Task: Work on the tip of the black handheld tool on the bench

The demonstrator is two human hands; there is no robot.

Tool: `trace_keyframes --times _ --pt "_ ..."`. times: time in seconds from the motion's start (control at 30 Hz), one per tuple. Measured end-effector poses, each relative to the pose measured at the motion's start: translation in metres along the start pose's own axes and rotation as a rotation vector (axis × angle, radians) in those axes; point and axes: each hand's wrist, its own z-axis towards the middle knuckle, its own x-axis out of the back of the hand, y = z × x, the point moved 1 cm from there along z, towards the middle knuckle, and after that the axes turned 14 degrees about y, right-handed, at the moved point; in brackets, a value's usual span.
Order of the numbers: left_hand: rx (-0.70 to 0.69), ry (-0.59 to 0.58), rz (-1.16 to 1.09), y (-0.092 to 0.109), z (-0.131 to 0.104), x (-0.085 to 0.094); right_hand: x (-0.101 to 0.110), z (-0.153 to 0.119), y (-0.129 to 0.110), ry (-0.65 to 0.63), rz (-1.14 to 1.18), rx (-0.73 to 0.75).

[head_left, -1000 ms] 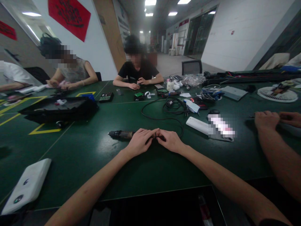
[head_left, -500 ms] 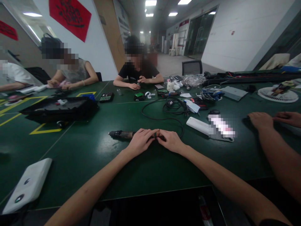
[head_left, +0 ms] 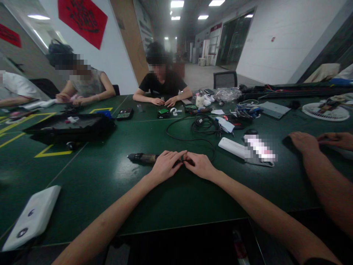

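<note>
An electric screwdriver [head_left: 142,158] lies across the green table with its bit pointing left. My left hand [head_left: 167,163] is closed over the rear half of its body, thumb and fingers reaching toward the tail. Around the tail end, where the cord comes out, my right hand [head_left: 200,165] is closed in a pinch, its fingertips meeting those of my left hand. The hands partly hide the tail. Behind them the black cord [head_left: 179,139] loops back to a coil with a plug.
A white power bank [head_left: 231,148] and a phone [head_left: 259,147] lie to the right; another person's hands [head_left: 306,141] rest beyond. A black tray [head_left: 68,129] stands at left, a white device [head_left: 33,217] near the front left. Across the table a person in black [head_left: 162,84] handles small parts.
My hands and the electric screwdriver stay practically in place. Across the table, the person in black has lowered one hand toward the tabletop.
</note>
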Motion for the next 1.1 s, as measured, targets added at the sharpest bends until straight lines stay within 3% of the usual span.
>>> trace_keyframes --times 1.1 --pt "-0.07 0.028 0.004 -0.0017 -0.0034 -0.0026 -0.0049 -0.0016 0.0043 0.018 -0.012 0.004"
